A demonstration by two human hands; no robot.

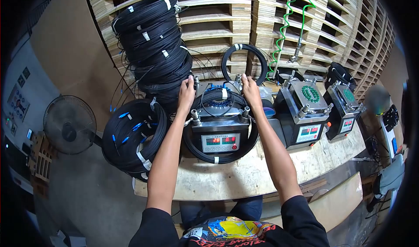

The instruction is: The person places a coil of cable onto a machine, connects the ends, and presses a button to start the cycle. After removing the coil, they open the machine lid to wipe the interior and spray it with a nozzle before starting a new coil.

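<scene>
In front of me stands a fiber polishing machine [220, 127] with a lit red display showing 28. A round fixture of blue connectors [219, 102] sits on its top, partly covered by black cable. A coil of black cable [217, 159] hangs around the machine's body. My left hand [186, 93] is at the rear left corner, its fingers closed at the clamp knob there. At the rear right corner, my right hand [251, 92] is closed at the other clamp knob [238, 78]. Fingers partly hide both rear knobs. The front left knob [195, 116] and front right knob [246, 111] are untouched.
Two more polishing machines with green fixtures [310, 94] [348, 95] stand to the right. Stacked black cable coils [152, 42] rise at the back left, with another coil pile [135, 138] before them. Behind are wooden pallets [209, 20] and a green air hose [284, 24].
</scene>
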